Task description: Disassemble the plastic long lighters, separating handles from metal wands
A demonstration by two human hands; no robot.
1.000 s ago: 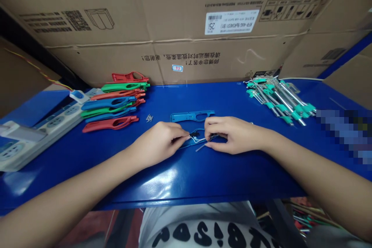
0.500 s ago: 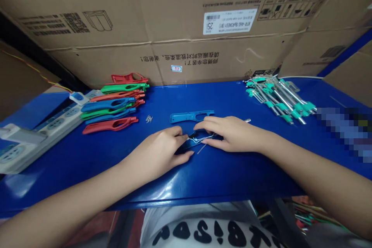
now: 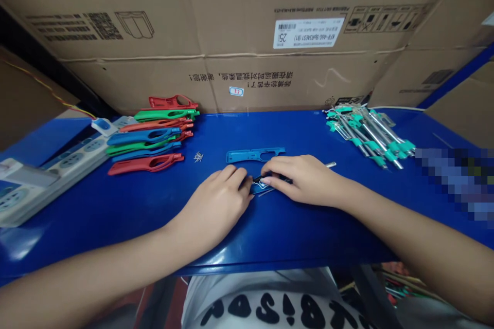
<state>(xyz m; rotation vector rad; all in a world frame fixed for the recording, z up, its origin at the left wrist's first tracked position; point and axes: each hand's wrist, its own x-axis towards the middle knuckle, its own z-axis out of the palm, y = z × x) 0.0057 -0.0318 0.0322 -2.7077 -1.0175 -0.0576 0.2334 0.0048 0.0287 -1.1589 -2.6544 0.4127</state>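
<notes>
Low over the table, my left hand is closed on the left end of a blue plastic lighter shell half, which it largely covers. From the right, my right hand pinches at a white wire and a black part lying in that shell. A metal tube end sticks out beyond the right hand. Just behind both hands lies another blue shell half, untouched, its inner side facing up. To its left is a small heap of metal pins or screws.
Red, green and blue shell halves are stacked at left, beside a white power strip with plugs. Metal tubes with green parts lie in a pile at right. A cardboard wall stands along the back of the blue table.
My left thumb has closed in against the shell's near side. My right fingers have drawn together over the wire and black part. The view has shifted slightly.
</notes>
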